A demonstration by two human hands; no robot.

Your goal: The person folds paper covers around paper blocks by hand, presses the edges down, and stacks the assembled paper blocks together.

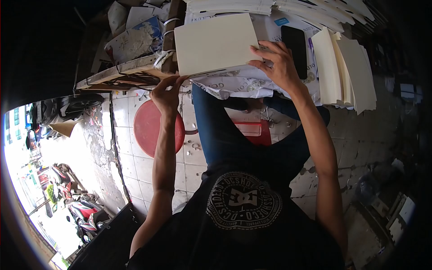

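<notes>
A cream sheet or thin stack of paper lies at the front left of the table, over a printed white covering. My left hand is at the paper's lower left corner, its thumb and fingers pinched together; what is between them is too small to make out. My right hand rests at the paper's right edge, fingers spread and bent, with the fingertips on the edge. Just beyond that hand lies a black phone.
Cream paper stacks stand at the right and along the table's back. A wooden box with scraps is at the left. Below are a red stool and a red object between my legs.
</notes>
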